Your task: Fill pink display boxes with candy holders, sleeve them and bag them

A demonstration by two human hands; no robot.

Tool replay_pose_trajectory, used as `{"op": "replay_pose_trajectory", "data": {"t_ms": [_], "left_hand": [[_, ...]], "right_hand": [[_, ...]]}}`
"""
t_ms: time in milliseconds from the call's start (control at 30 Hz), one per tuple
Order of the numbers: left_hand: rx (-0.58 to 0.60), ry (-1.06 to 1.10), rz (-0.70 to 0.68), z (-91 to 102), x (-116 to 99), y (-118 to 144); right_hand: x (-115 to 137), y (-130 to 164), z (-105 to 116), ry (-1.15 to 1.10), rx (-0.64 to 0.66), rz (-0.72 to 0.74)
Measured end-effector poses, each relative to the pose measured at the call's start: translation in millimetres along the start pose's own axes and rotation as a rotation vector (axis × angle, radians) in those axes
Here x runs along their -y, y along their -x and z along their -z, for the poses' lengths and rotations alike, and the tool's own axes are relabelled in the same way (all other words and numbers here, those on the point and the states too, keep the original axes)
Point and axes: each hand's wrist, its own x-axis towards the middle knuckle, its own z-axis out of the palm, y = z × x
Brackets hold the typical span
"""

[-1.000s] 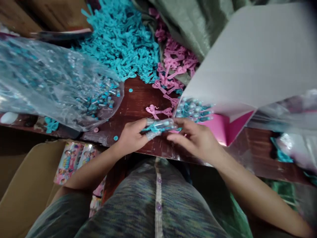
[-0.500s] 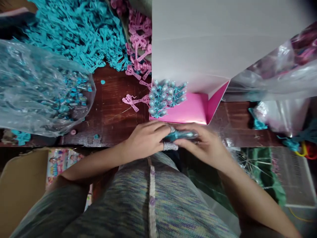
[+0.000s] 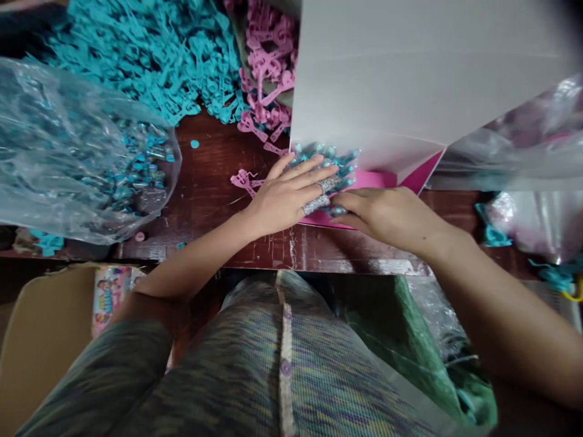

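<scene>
A white open box (image 3: 378, 79) with pink sides stands at the front of the table. Upright rows of clear-topped teal capsules (image 3: 348, 167) fill its near left corner. My left hand (image 3: 291, 191) lies over these with its fingers stretched and apart, and wrapped bands sit on two of them. Beside it, at the box's near edge, my right hand (image 3: 382, 212) is closed on a teal capsule (image 3: 337, 210), most of which the fingers hide.
Teal plastic pieces (image 3: 150, 54) are heaped at the back left, with pink plastic pieces (image 3: 268, 67) beside them. A clear bag (image 3: 59, 152) of small teal parts lies on the left. Below the table edge are a cardboard box (image 3: 50, 328) and a green sack (image 3: 410, 340).
Both hands have moved forward from the table edge into the box. My left hand has let go of the capsule and spread over the rows; my right hand has brought it down beside them.
</scene>
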Motion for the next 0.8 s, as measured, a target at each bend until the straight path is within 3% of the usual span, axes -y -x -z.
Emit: {"op": "replay_pose_trajectory", "data": {"t_ms": [67, 167, 300, 367, 467, 567, 667, 733, 800], "left_hand": [[-0.025, -0.04, -0.018, 1.2, 0.4, 3.7], [-0.112, -0.091, 0.022, 8.2, 9.1, 16.9], [-0.197, -0.175, 0.324, 15.8, 35.3, 47.7], [-0.144, -0.233, 0.481, 12.9, 48.3, 62.2], [-0.008, -0.299, 0.584, 0.4, 60.8, 76.4], [0.054, -0.338, 0.599, -9.5, 65.7, 86.1], [0.077, -0.353, 0.592, -8.4, 68.4, 96.3], [0.101, -0.345, 0.59, -2.9, 68.5, 102.3], [0.107, -0.317, 0.595, 4.2, 65.1, 108.0]], "right_hand": [[6.0, -1.0, 0.7, 0.08, -0.039, -0.033], [14.2, 4.2, -4.1, 0.148, -0.204, -0.078], [17.5, 5.7, -19.3, 0.157, -0.294, -0.07], [18.2, 2.5, -24.4, 0.15, -0.299, -0.078], [21.4, 1.9, -20.9, 0.199, -0.284, -0.095], [28.9, 7.2, -8.9, 0.275, -0.298, -0.118], [34.5, 5.5, -4.3, 0.256, -0.438, -0.16], [34.2, -2.7, -11.3, 0.199, -0.5, -0.202], [32.5, -12.6, -24.3, 0.139, -0.43, -0.248]]}}
